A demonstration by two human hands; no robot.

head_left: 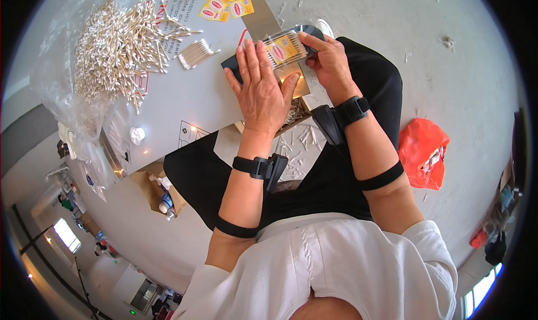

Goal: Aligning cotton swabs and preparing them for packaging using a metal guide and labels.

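A clear packet of cotton swabs [284,48] with a yellow label card lies across a dark, long, flat-topped piece [230,66] at the table's right edge. My left hand [259,87] rests flat over the packet's left part, fingers stretched out, hiding that end. At the other end, my right hand [329,62] pinches the packet between thumb and fingers. Left of my left hand, a small row of loose cotton swabs [196,54] lies on the table. A big heap of cotton swabs [115,45] spreads farther left.
Yellow label cards [224,5] lie at the table's far side. Clear plastic [47,79] hangs over its left edge, near a small white object [137,134]. Below my hands stands a box of swabs [293,114]. A red bag [423,152] and scattered swabs are on the floor.
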